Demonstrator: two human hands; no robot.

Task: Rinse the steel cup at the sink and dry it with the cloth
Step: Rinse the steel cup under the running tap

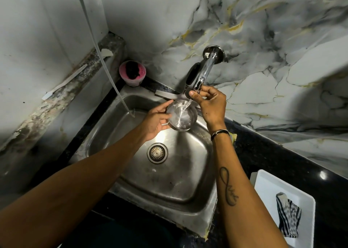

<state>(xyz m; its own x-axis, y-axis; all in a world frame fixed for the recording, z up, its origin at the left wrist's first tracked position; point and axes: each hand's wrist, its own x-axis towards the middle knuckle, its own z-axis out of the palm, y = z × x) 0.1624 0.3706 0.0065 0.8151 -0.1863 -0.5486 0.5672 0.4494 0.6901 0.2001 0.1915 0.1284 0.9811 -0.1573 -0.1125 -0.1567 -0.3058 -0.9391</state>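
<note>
The rinse is under way and the drying has not begun. The left hand [156, 119] holds the steel cup [182, 115] over the far end of the sink [188, 174], its fingers [163, 104] wrapped round the cup's left wall and rim, mouth tilted toward the camera so that a thin stream of water [185, 109] from the tap [202, 72] runs into it. The right hand [211, 103] is up at the tap's spout, thumb and forefinger closed narrowly on its tip; whether it is steadying the spout, directing the flow or turning something there cannot be told. The cloth [288, 214], striped dark and white, lies untouched and crumpled in a white tray [263, 183] on the dark tabletop [282, 159] to the right of the sink, well apart from both hands. So what appears to remain is finishing the rinse, shutting off the water, and wiping the cup. How clean the cup's inside already is cannot be judged through the glare and running water, and its underside is hidden behind the left palm. The tray's near corner is cut off by the frame edge.
</note>
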